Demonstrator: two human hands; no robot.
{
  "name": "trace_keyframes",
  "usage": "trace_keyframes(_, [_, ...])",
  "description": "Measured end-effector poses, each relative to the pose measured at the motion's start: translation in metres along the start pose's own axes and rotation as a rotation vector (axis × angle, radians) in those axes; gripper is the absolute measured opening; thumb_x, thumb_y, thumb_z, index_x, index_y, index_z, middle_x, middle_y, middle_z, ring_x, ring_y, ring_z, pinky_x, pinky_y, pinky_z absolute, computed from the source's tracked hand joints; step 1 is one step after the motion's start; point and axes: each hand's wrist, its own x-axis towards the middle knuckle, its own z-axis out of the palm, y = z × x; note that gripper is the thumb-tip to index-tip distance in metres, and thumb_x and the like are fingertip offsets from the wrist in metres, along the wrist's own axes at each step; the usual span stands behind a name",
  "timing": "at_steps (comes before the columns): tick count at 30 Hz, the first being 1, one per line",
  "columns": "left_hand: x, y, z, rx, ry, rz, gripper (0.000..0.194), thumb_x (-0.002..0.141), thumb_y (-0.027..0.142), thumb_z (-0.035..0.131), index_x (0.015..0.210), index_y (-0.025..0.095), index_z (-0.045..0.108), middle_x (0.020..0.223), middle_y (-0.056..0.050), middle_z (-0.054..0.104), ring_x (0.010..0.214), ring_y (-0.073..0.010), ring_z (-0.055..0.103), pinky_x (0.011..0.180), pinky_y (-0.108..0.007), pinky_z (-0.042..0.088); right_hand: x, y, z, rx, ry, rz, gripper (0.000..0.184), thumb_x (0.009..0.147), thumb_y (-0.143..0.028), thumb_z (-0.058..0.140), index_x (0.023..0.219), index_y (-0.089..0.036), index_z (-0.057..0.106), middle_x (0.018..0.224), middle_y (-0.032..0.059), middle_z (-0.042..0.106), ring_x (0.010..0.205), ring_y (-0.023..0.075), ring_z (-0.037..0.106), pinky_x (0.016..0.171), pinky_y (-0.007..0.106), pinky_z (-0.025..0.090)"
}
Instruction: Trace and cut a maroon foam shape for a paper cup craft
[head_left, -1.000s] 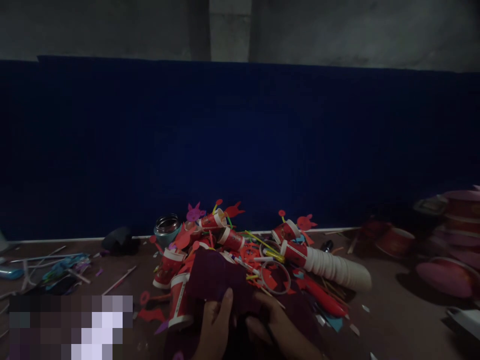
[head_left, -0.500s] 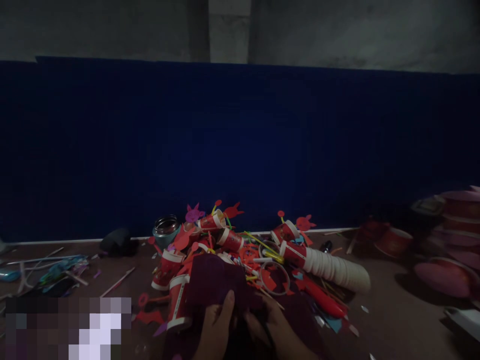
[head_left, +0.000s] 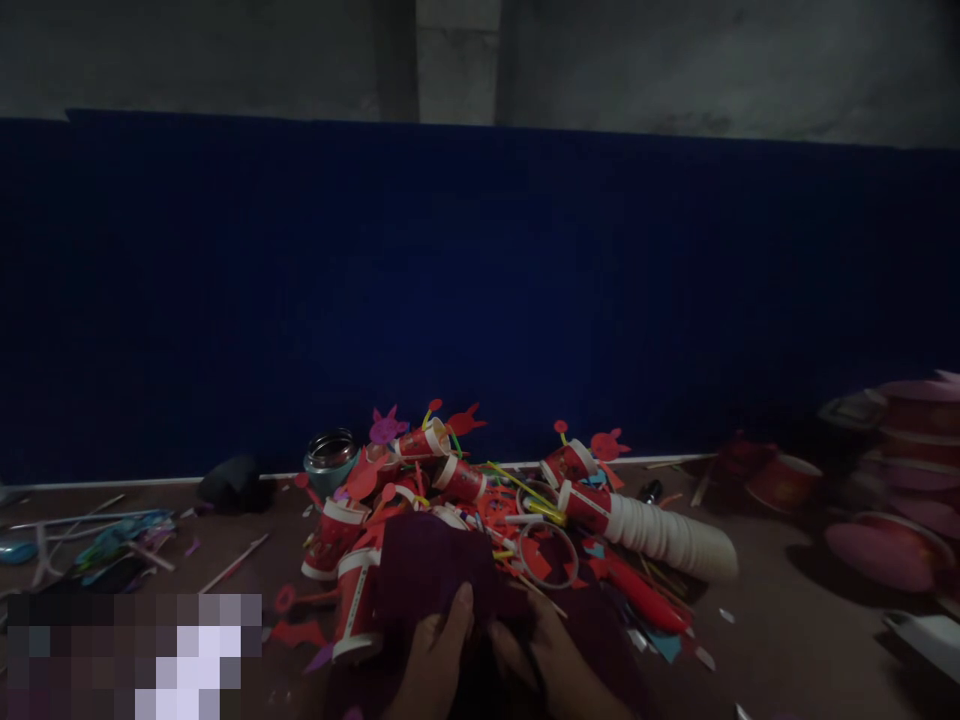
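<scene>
Beyond the purple sheet (head_left: 431,565) lie red cups (head_left: 459,479).

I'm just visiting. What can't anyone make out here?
All in the head view:
- What the right hand's grip has: deep shadow and its own fingers hide it.
- Pile parts behind the dark purple sheet in the left hand's grip.
- Lower-left corner: a pixelated block covers it.
- Pink-and-red stack: blurred.
- Pale object: cut off by the right edge.

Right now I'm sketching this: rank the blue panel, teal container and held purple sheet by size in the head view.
1. Blue panel
2. Purple sheet, held in the left hand
3. Teal container
</scene>
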Motion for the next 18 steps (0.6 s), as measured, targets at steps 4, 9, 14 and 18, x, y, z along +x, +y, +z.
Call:
trace_keyframes(4, [0.003, -0.005, -0.003, 0.023, -0.060, 0.028, 0.057, 0.056, 0.075, 0.053, 0.042, 0.022, 0.034, 0.043, 0.007, 0.028, 0.046, -0.0095, 0.027, 0.047, -0.025, 0.027, -0.001, -0.001, 0.000, 0.037, -0.006, -0.005, 0.048, 0.057, -0.046, 0.076, 0.088, -0.016, 0.055, 0.059, -0.0021, 0.057, 0.052, 0.0112, 0.049, 0.052, 0.024, 0.042])
trace_keyframes(9, [0.003, -0.004, -0.004, 0.053, -0.024, 0.009, 0.056, 0.055, 0.072, 0.056, 0.038, 0.022, 0.039, 0.038, 0.005, 0.033, 0.043, -0.0106, 0.031, 0.045, -0.026, 0.029, -0.002, -0.001, 0.000, 0.060, 0.027, 0.039, 0.053, 0.057, -0.053, 0.074, 0.091, -0.017, 0.054, 0.059, -0.0015, 0.058, 0.052, 0.0122, 0.050, 0.050, 0.024, 0.042])
trace_keyframes(14, [0.000, 0.000, -0.003, 0.053, -0.017, -0.007, 0.056, 0.054, 0.073, 0.056, 0.038, 0.023, 0.036, 0.040, 0.006, 0.031, 0.045, -0.0109, 0.028, 0.046, -0.026, 0.028, -0.002, -0.002, -0.001, 0.034, 0.024, 0.025, 0.054, 0.054, -0.051, 0.076, 0.090, -0.017, 0.055, 0.055, -0.0035, 0.055, 0.049, 0.0124, 0.050, 0.050, 0.025, 0.043])
trace_keyframes(18, [-0.003, 0.005, -0.001, 0.073, -0.069, -0.002, 0.057, 0.057, 0.075, 0.051, 0.042, 0.023, 0.032, 0.044, 0.007, 0.025, 0.048, -0.0103, 0.024, 0.048, -0.026, 0.024, -0.001, -0.003, -0.003, -0.010, 0.011, 0.004, 0.049, 0.057, -0.047, 0.075, 0.090, -0.016, 0.056, 0.053, -0.0043, 0.053, 0.047, 0.0109, 0.046, 0.047, 0.024, 0.041])
